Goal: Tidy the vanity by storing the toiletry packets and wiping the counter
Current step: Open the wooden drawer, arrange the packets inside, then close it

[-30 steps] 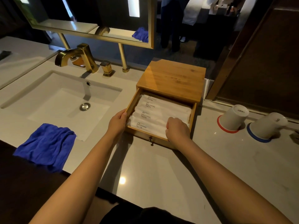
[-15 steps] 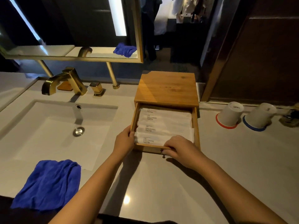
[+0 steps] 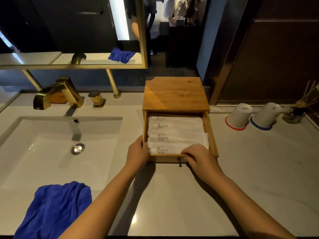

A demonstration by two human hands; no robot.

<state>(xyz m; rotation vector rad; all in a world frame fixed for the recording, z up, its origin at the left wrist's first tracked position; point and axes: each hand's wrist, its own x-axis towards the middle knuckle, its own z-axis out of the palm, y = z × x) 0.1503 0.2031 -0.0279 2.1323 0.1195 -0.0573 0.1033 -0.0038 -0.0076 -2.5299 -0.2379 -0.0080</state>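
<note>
Head view: we curl our left hand (image 3: pixel 137 152) round the open drawer (image 3: pixel 211 135) side and our right hand (image 3: pixel 200 157) over its front edge, white packets (image 3: pixel 174 137) stacked inside.

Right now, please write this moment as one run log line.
drawer: open | packets: inside | left hand: drawer side | right hand: drawer front | cloth: unused

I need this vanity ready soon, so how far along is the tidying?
Done: four packets lie in the open drawer; none show on the counter. In hand: left hand and right hand rest on the drawer's front, seemingly ready to shut it. Left: closing it and wiping; the blue cloth lies untouched.
</note>
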